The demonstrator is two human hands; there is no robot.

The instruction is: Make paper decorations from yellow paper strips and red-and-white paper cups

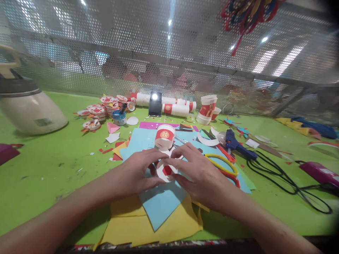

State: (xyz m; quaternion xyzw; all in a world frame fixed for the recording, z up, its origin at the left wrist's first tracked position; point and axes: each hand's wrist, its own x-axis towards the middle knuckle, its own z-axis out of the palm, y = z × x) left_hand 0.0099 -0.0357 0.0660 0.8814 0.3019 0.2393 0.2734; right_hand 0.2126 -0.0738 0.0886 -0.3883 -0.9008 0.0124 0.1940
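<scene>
Between my two hands is a small white paper disc (159, 172) with a red hexagon (167, 170) on its face. My left hand (140, 169) grips its left edge, thumb below and fingers above. My right hand (192, 169) closes on the right side, its fingertips meeting the top and lower edge. Just beyond stands a cut-down white paper cup (164, 137) with a red band and gold emblem. Light blue paper (161, 208) lies beneath my hands, over yellow sheets (150, 229). Scissors with yellow and orange handles (224, 162) rest beside my right hand.
A blue glue gun (239, 146) with a black cord lies at right. Stacked paper cups (206, 109) and a phone (155, 104) stand at the back. Several paper turtles (96, 111) and a blue jar (119, 118) sit back left. A large kettle (29, 106) is far left.
</scene>
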